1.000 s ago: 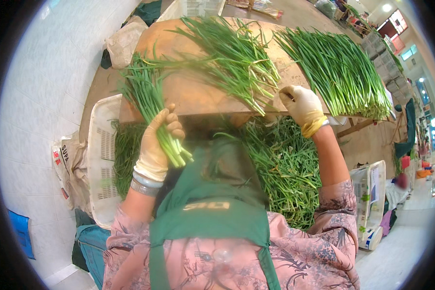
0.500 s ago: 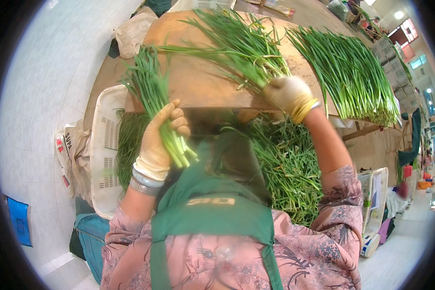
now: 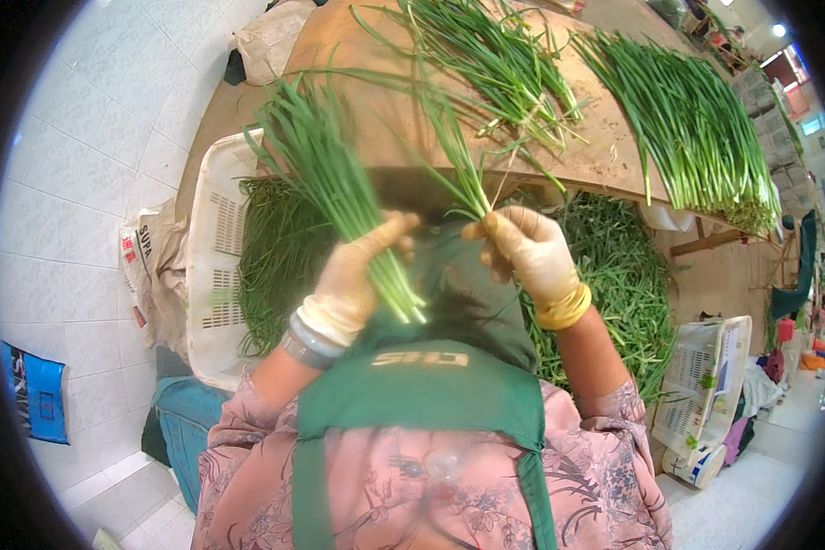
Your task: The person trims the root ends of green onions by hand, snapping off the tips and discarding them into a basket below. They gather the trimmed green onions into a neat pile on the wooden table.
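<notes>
My left hand [image 3: 362,270], in a pale glove, is closed round a bunch of garlic chives [image 3: 325,179]. Their leaves point up and away to the left, and the white stem ends stick out below the fist. Just to its right, my gloved right hand [image 3: 533,257] pinches the stem end of a few thin chives [image 3: 461,165] above the near edge of the board. On the wooden board [image 3: 376,110] lies a loose heap of chives [image 3: 495,69]. A neatly lined-up row of chives [image 3: 692,133] covers the board's right side.
Left of my lap stands a white plastic crate [image 3: 213,266] with long green leaves [image 3: 289,257] beside it. Loose green leaves [image 3: 614,275] are piled on my right. Another white crate [image 3: 683,390] stands farther right. A crumpled sack [image 3: 147,261] leans by the left crate.
My right hand has come back from the heap toward my left hand, bringing a few chives. My left hand, still holding its bunch, has shifted right.
</notes>
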{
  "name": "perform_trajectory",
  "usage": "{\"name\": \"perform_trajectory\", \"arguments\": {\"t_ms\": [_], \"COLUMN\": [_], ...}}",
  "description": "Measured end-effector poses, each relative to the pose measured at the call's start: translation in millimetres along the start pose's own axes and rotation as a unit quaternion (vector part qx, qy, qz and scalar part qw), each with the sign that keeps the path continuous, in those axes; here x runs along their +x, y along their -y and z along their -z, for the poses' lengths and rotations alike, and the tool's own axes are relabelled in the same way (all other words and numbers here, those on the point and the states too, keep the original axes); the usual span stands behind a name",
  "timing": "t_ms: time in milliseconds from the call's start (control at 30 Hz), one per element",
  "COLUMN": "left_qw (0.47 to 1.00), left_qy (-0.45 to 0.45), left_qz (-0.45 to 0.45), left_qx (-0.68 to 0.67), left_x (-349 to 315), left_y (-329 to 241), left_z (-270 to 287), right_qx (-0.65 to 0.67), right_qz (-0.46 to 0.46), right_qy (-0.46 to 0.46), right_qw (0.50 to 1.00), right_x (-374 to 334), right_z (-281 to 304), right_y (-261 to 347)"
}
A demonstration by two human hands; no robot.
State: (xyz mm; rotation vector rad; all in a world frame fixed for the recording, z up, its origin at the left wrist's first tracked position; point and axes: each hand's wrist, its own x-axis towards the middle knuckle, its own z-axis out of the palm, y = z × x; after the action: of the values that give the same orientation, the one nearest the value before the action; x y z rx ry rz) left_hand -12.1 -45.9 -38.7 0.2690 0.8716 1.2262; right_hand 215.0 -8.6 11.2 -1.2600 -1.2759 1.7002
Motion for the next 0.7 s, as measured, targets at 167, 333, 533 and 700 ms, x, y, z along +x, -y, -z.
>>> {"name": "perform_trajectory", "arguments": {"t_ms": [167, 333, 533, 700], "left_qw": [0.995, 0.995, 0.989, 0.99], "left_qy": [0.046, 0.002, 0.008, -0.002], "left_qz": [-0.011, -0.026, -0.073, -0.084], "left_qx": [0.087, 0.1, 0.128, 0.115], "left_x": [1.8, 16.7, 23.7, 22.2], "left_y": [11.7, 25.4, 41.1, 40.0], "left_z": [-3.1, -18.9, -12.2, -18.3], "right_qx": [-0.057, -0.202, 0.145, 0.21], "right_qz": [0.024, 0.111, 0.008, -0.013], "right_qy": [-0.023, -0.008, 0.015, 0.001], "right_qw": [0.998, 0.973, 0.989, 0.978], "right_x": [-17.9, -14.2, 9.5, 16.2], "right_z": [-18.0, -9.5, -13.2, -15.4], "right_y": [-32.2, -65.8, -67.3, -80.1]}}
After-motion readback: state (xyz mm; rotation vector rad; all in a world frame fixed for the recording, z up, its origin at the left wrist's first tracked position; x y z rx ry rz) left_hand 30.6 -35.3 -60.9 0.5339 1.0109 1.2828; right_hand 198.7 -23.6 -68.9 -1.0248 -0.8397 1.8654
